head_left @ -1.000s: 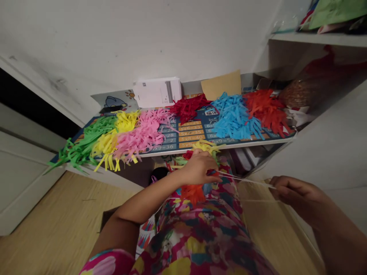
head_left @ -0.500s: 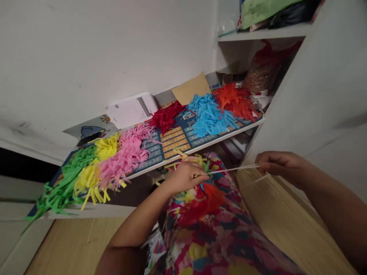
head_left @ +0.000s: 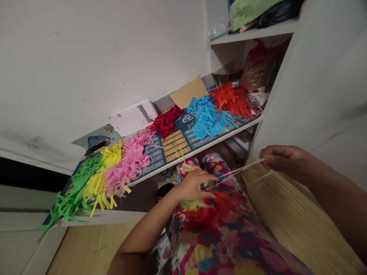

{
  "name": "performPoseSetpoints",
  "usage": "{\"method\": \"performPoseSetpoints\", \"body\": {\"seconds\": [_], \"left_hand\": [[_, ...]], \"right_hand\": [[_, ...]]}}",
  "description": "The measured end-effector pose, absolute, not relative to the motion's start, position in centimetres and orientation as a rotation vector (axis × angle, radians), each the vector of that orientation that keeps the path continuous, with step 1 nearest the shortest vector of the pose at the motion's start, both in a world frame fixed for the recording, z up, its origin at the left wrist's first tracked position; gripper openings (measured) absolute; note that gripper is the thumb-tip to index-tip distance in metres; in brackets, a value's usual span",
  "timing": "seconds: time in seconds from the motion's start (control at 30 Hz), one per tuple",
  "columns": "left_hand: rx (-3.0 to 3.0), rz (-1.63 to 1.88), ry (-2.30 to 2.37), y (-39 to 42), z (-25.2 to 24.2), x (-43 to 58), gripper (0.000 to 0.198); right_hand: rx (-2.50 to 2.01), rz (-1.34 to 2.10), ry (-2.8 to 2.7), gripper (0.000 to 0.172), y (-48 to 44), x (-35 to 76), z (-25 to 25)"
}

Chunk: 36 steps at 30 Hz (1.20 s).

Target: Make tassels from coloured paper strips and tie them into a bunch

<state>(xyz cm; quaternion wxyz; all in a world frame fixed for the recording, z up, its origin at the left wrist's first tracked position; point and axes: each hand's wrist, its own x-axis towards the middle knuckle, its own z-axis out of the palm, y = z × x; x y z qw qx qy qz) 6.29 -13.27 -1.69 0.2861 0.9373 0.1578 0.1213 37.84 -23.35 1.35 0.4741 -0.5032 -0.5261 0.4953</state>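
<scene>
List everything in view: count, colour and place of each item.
paper fringe piles: about six, green, yellow, pink, dark red, blue, orange-red, in a row on the shelf
multiplication chart: one, blue and orange, under the piles
shelf: one, white, beneath the chart
envelope: one, brown, behind the piles
paper pack: one, white, behind the piles
bag of brown grains: one, clear, at the shelf's far end
floral cloth: one, multicoloured, below the hands
wooden floor: one, light brown, below the shelf
paper fringe bundle: one, red, yellow and orange, in the left hand
white strings: several, between the hands
left hand: gripping the bundle
right hand: pinching the strings
</scene>
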Motion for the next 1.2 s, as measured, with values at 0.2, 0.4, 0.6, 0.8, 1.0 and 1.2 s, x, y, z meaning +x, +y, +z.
{"method": "performPoseSetpoints", "body": {"seconds": [0.2,0.4,0.6,0.8,1.0,1.2], "left_hand": [[2.464,0.302,0.355,-13.9,-4.4,7.7,0.053],[2.593,0.345,0.439,-14.3,-5.3,8.7,0.044],[2.139,0.547,0.509,-13.8,-4.3,7.7,0.037],[1.834,0.370,0.569,-13.2,-0.5,4.7,0.040],[2.084,0.241,0.792,-10.7,3.1,-2.8,0.049],[2.194,-0.082,1.068,-9.9,2.7,-8.1,0.063]], "right_hand": [[-1.192,1.259,-1.191,0.051,-23.3,36.9,2.4],[-1.109,1.338,-0.991,0.052,-22.9,36.2,3.2],[-1.061,1.350,-0.932,0.051,-23.0,37.0,3.5],[-1.086,1.375,-0.865,0.044,-23.9,39.2,2.9],[-1.659,1.025,-0.595,0.028,-27.5,50.5,-0.7],[-2.262,0.262,-0.417,0.036,-36.9,61.0,-0.6]]}}
